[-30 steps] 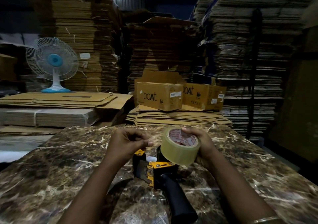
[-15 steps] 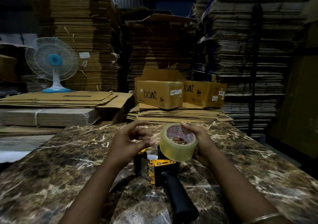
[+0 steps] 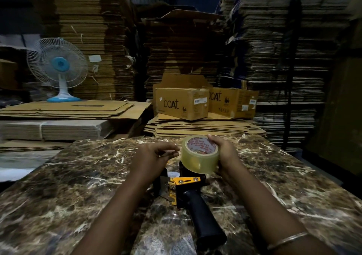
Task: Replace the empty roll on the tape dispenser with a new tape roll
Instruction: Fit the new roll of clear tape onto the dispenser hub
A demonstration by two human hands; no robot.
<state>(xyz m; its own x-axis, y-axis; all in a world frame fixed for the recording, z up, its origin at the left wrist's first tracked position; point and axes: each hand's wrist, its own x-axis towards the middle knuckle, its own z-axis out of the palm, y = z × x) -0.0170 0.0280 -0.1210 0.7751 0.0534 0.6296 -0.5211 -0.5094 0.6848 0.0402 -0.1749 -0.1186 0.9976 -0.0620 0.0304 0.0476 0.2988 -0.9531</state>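
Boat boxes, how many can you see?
2. One boat box sits on the flattened cardboard behind the table; the other is beside it, to its right. More may be hidden.

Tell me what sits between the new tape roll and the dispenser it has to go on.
Nothing visible does. The tape roll, held in the right hand, hangs just above the tape dispenser; the left hand is beside it.

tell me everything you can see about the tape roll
The tape roll is a wide ring of clear, yellowish glossy tape with a white core label printed in red. It is held tilted above the dispenser, gripped by the right hand; the left hand pinches at its left edge.
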